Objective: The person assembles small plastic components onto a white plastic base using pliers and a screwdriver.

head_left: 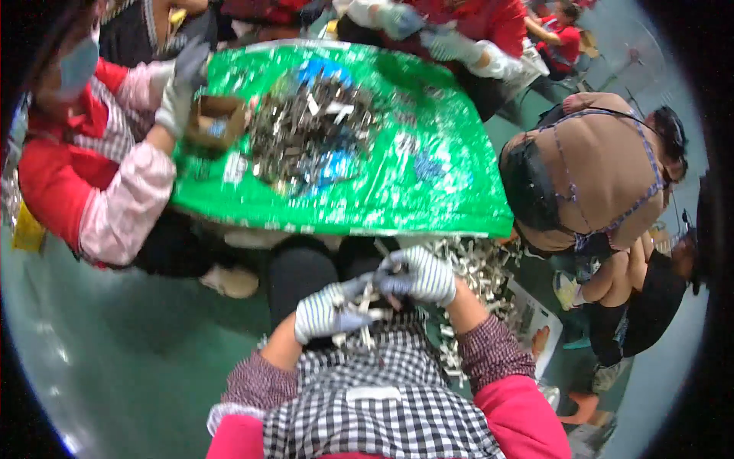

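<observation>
Both my hands meet over my lap in striped work gloves with grey-coated fingers. In my left hand (pixel 323 314), the fingers are closed around several small whitish strip-shaped pieces (pixel 365 335), which poke out in different directions. My right hand (pixel 428 277) is a little higher and to the right, fingers bent in a pinch close to the left fingertips. What it grips is too small and blurred to name. Beneath the hands lies my black-and-white checked apron (pixel 375 413).
A table with a green plastic cover (pixel 428 206) stands ahead, bearing a heap of small dark and silvery pieces (pixel 306 138). A cardboard box (pixel 218 122) sits at its left. Loose white strips (pixel 478 268) pile up right of my knees. Gloved co-workers sit around the table.
</observation>
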Tool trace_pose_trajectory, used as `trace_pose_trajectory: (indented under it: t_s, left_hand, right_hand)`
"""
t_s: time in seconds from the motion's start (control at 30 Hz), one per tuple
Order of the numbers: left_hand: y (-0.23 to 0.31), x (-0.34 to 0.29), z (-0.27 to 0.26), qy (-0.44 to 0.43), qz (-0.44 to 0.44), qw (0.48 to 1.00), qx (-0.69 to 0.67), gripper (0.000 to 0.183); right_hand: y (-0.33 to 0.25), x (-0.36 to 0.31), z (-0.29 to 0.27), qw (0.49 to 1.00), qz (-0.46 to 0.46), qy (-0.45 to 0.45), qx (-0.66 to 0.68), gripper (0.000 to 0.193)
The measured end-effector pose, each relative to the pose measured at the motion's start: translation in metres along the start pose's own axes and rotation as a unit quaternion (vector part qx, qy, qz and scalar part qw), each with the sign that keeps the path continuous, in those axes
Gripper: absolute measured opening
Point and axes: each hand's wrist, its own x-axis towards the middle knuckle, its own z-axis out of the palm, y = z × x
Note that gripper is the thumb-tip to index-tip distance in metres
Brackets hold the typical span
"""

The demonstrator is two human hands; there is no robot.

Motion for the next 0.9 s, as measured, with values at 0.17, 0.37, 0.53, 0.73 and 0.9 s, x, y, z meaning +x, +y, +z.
trace_pose_trajectory:
  t_s: [0.17,0.37,0.53,0.73,0.9]
  left_hand:
    - [0.005,-0.02,-0.018,-0.158,-0.062,0.983,-0.067,0.08]
    - [0.016,-0.009,-0.034,-0.27,-0.105,0.955,0.058,0.078]
    - [0.013,-0.018,-0.032,-0.267,-0.095,0.957,-0.064,0.081]
    - [0.0,-0.03,-0.032,-0.232,-0.092,0.968,-0.021,0.073]
    - [0.007,-0.023,-0.014,-0.009,-0.145,0.989,-0.027,0.04]
  right_hand:
    - [-0.001,-0.003,0.007,0.995,0.03,-0.096,0.016,0.022]
    - [-0.005,-0.003,0.005,0.992,0.042,-0.111,0.035,0.024]
    - [-0.009,-0.002,0.01,0.993,0.017,-0.118,-0.009,0.022]
    - [-0.008,-0.004,0.016,0.993,0.018,-0.12,-0.001,0.018]
    - [-0.006,-0.004,0.018,0.994,-0.035,-0.102,-0.015,0.018]
